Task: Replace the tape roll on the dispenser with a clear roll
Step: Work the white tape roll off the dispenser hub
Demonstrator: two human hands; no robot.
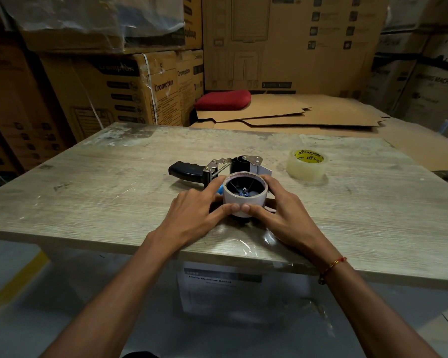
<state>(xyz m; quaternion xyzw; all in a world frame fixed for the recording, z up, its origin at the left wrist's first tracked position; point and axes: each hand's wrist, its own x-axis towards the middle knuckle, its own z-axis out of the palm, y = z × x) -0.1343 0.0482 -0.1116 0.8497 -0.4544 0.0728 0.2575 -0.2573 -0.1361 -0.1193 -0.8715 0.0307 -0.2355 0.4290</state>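
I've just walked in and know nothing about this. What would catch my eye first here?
Two hands, left and right, wrapped around a spent cardboard tape core on a tape dispenser mid-table. Off to the right sits a clear tape roll with a yellow label, and stacked cardboard boxes fill the background.

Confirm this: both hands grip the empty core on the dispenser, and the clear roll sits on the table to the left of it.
Wrong side. The head view shows the clear roll on the table to the right of the dispenser. Both the left hand and right hand do grip the empty core.
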